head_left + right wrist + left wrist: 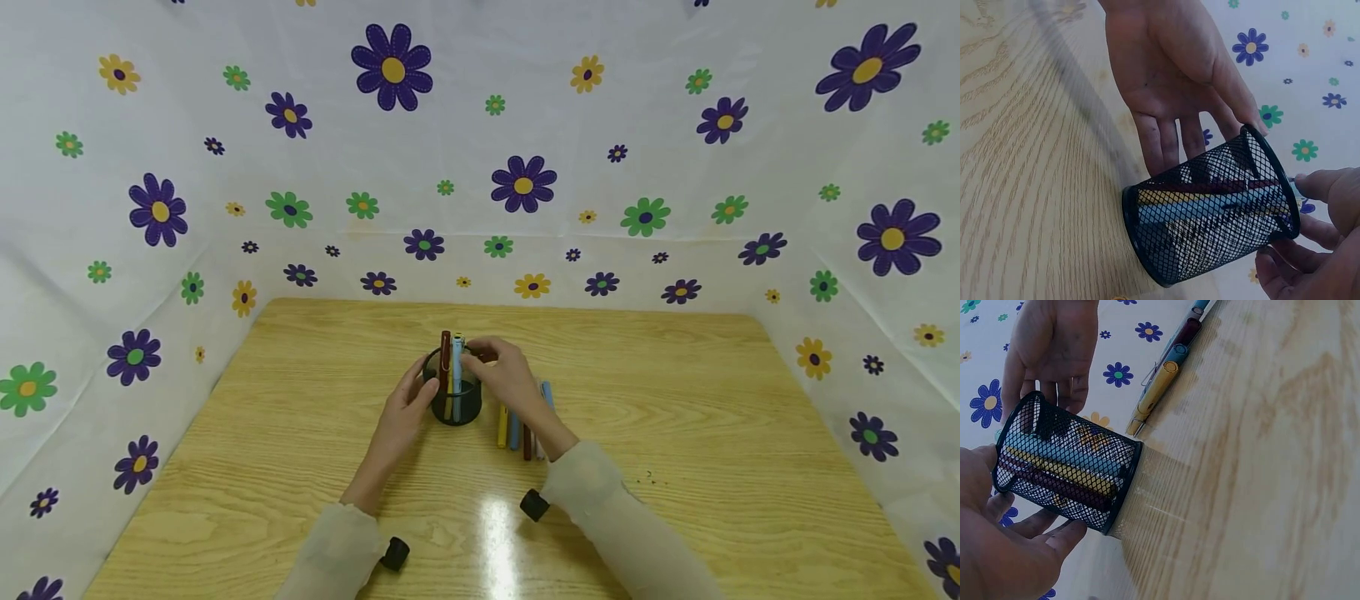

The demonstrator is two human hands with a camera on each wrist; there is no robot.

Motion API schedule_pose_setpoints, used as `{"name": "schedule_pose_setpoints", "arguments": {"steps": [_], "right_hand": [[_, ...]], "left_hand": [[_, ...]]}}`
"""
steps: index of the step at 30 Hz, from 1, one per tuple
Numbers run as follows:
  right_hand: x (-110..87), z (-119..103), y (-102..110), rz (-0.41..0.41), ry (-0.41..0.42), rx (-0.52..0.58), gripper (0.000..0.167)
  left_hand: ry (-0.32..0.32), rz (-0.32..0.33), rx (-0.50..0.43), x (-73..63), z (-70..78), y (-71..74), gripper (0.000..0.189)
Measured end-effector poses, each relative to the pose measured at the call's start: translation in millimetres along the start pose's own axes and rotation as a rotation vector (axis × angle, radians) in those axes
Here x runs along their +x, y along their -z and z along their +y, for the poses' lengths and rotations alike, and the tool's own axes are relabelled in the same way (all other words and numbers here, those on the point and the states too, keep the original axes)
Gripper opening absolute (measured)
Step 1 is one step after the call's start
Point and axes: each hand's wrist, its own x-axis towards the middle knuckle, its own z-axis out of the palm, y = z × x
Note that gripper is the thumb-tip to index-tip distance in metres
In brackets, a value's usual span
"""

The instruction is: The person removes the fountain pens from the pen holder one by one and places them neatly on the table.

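A black mesh pen holder [456,408] stands upright on the table with a dark red pen [445,358], a yellow pen and a light blue pen [457,367] in it. My left hand [397,418] holds its left side, thumb in front and fingers behind. At the right of the rim, my right hand [510,375] pinches the upper part of the light blue pen, its thumb [1316,184] against it. Some of the right fingertips are hidden. Just right of the holder lie several pens in a row, among them a yellow pen [502,427] and a dark red pen [527,442].
The wooden table [300,375] meets a white flowered cloth [450,150] at the back and sides. Black wrist cameras hang below both sleeves. Small dark specks [651,477] mark the table to the right.
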Motion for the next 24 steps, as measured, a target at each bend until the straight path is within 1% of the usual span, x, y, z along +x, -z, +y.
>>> {"name": "schedule_pose_setpoints", "arguments": {"steps": [7,13,15,20,22,23,24], "right_hand": [[3.4,-5.0,-7.6,-0.006,0.006,-0.020,0.041],[5.5,-5.2,-13.9,0.034,0.004,-0.019,0.039],[6.4,-5.2,-15.7,0.050,0.009,-0.034,0.038],[9.7,-4.5,-19.1,0.081,0.003,-0.104,0.033],[10.8,-3.8,-19.4,0.083,-0.004,-0.110,0.030],[10.9,-3.9,-19.2,0.082,-0.006,-0.107,0.029],[11.0,-4.0,-19.0,0.080,-0.007,-0.103,0.027]], "left_hand": [[-0.008,-0.013,-0.007,-1.0,0.4,0.5,0.062],[-0.019,-0.014,-0.014,0.0,0.0,1.3,0.062],[-0.024,-0.017,-0.015,0.3,-0.4,1.1,0.061],[-0.010,-0.018,-0.025,1.2,-1.0,0.2,0.061],[-0.006,-0.016,-0.023,1.7,-1.9,0.4,0.062],[-0.001,-0.016,-0.020,0.3,1.8,0.0,0.062],[0.004,-0.017,-0.020,0.9,1.7,0.0,0.062]]}}
